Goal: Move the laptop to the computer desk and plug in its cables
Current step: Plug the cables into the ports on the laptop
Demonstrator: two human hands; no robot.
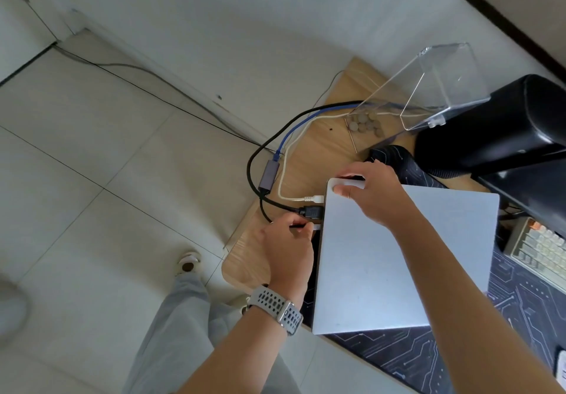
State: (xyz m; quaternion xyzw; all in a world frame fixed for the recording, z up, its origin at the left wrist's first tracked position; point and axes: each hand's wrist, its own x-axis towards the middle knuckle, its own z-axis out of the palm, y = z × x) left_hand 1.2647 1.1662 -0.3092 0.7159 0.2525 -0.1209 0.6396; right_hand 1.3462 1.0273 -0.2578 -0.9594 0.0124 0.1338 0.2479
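A closed silver laptop (pixel 398 265) lies on the dark patterned desk mat (pixel 413 354) at the left end of the wooden desk (pixel 318 154). My right hand (pixel 372 193) grips its far left corner, thumb on the lid. My left hand (pixel 289 242) pinches a thin black cable plug (pixel 298 226) at the laptop's left edge. A white cable (pixel 312 199) and a thick black cable plug (pixel 311 211) sit against that same edge just beyond. The grey adapter (pixel 268 173) with a blue cable (pixel 294 130) hangs off the desk edge.
A clear acrylic stand (pixel 435 84) and several coins (pixel 364 125) sit at the desk's far end. A black monitor (pixel 496 124) stands to the right, with a keyboard (pixel 542 249) below it. Tiled floor (pixel 107 179) and a thin floor cable lie to the left.
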